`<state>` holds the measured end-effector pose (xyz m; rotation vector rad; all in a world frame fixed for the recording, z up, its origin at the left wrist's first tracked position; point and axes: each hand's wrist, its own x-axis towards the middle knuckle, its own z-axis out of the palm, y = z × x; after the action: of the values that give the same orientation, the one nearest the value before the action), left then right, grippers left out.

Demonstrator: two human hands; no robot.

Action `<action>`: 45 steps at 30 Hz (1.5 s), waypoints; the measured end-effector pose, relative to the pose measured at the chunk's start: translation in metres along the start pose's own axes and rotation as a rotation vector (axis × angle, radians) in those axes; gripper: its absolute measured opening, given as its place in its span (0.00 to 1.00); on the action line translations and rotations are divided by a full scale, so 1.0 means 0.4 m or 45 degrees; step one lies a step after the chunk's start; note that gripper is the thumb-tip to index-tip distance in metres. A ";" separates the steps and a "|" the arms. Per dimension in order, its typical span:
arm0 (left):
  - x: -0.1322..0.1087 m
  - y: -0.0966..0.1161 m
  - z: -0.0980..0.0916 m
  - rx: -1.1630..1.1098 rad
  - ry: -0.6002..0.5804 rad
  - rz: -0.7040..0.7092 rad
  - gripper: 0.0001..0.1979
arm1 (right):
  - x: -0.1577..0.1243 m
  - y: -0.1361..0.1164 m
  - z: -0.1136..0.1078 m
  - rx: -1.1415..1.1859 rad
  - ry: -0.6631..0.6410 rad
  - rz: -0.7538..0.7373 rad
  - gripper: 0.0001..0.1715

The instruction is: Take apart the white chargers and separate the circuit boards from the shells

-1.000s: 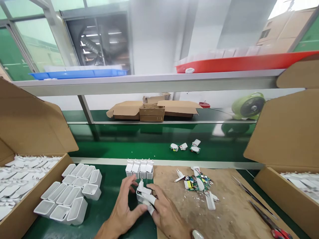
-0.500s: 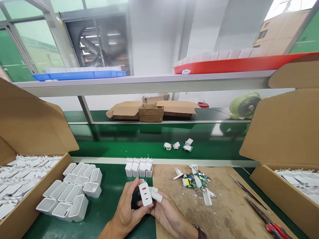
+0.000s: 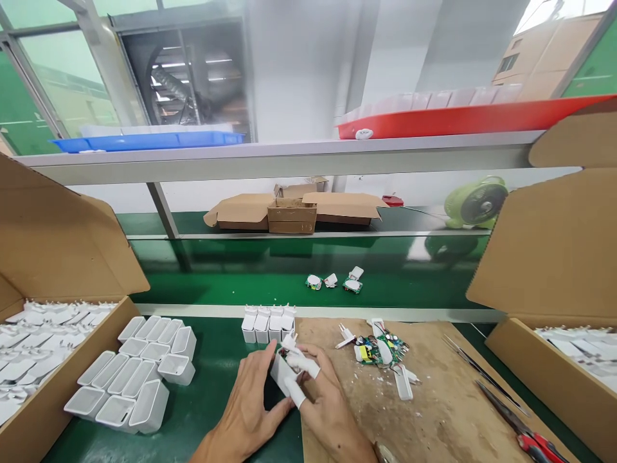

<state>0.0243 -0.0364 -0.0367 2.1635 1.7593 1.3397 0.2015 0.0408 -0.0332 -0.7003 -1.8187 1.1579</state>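
Both my hands hold one white charger [image 3: 283,368] low in the middle, just in front of a short row of assembled chargers [image 3: 268,323] standing plug-up. My left hand [image 3: 253,402] wraps it from the left, thumb underneath. My right hand [image 3: 322,399], with white finger cots on two fingers, presses it from the right and top. The charger's plug pins point up and away from me. A group of empty white charger shells [image 3: 139,376] lies to the left on the green mat.
Open cardboard boxes of white parts stand at left [image 3: 45,386] and right [image 3: 559,366]. A brown board [image 3: 434,399] carries circuit boards [image 3: 383,350], loose parts, tweezers [image 3: 475,370] and red-handled cutters [image 3: 525,434]. Loose pieces [image 3: 333,281] lie on the green conveyor beyond. A green fan [image 3: 475,202] stands far right.
The charger was turned: half a second ago its port face pointed at me, now its pins point up and away. My hands moved slightly forward toward the row.
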 end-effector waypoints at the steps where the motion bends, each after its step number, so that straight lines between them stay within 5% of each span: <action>1: -0.003 -0.003 0.000 0.006 -0.063 -0.002 0.46 | -0.006 0.002 -0.006 -0.174 -0.024 -0.106 0.16; 4: -0.013 -0.014 0.000 0.041 -0.113 0.013 0.41 | -0.020 0.007 -0.013 -0.362 -0.079 -0.182 0.22; 13: -0.017 -0.024 0.001 0.286 0.115 0.383 0.23 | -0.024 -0.024 -0.001 -0.300 -0.069 0.133 0.13; 21: -0.005 -0.008 0.029 0.108 0.152 0.244 0.10 | -0.009 -0.049 -0.011 -0.197 -0.168 0.265 0.19; 27: 0.026 -0.065 -0.042 0.162 0.349 -0.053 0.08 | 0.010 -0.033 -0.059 -0.565 -0.113 -0.064 0.09; 31: 0.069 -0.148 -0.148 0.195 0.092 -0.378 0.08 | 0.015 0.009 -0.073 -0.835 -0.061 -0.269 0.07; 35: 0.121 -0.194 -0.198 0.189 -0.150 -0.454 0.14 | 0.009 0.056 -0.060 -0.963 0.021 -0.442 0.06; 41: 0.195 -0.188 -0.213 0.120 -0.412 -0.397 0.27 | 0.002 0.068 -0.062 -1.058 -0.056 -0.453 0.09; 45: 0.304 -0.145 -0.256 0.051 -0.411 -0.305 0.18 | -0.001 0.116 -0.050 -1.205 -0.056 -0.495 0.09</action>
<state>-0.0878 0.0361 0.0669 1.9717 1.8503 0.8546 0.2198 0.0684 -0.0711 -0.7667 -2.3841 0.0039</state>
